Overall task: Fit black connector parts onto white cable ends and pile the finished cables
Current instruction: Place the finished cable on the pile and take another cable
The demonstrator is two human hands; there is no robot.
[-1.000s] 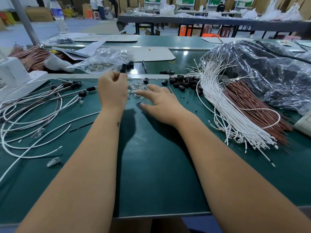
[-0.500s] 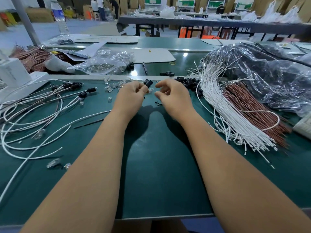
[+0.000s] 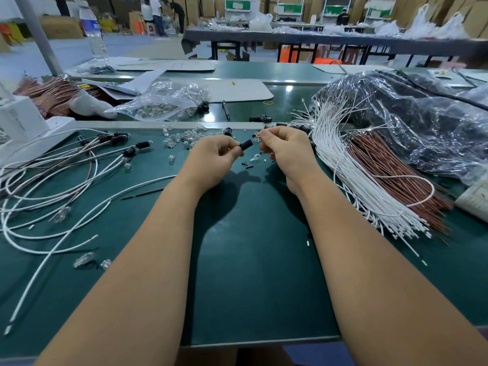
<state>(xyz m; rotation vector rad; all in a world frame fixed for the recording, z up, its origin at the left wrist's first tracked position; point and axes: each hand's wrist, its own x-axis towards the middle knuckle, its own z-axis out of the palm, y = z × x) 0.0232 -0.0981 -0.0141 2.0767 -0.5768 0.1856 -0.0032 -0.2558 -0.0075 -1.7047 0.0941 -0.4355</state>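
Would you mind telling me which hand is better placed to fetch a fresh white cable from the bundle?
Probably the right hand: the white cable bundle lies just beside it, though it holds a small clear part. The left hand is farther away, its grip on the black connector.

On the table (image 3: 253, 286), finished cables (image 3: 52, 175) lie left, the cable bundle (image 3: 351, 175) right, loose bulbs (image 3: 182, 137) behind the hands.

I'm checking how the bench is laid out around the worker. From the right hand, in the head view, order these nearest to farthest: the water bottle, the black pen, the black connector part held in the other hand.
1. black connector part, just left of the right hand, pinched by the left hand.
2. black pen, beyond the hands, past the bench's pale strip.
3. water bottle, far back on the left.
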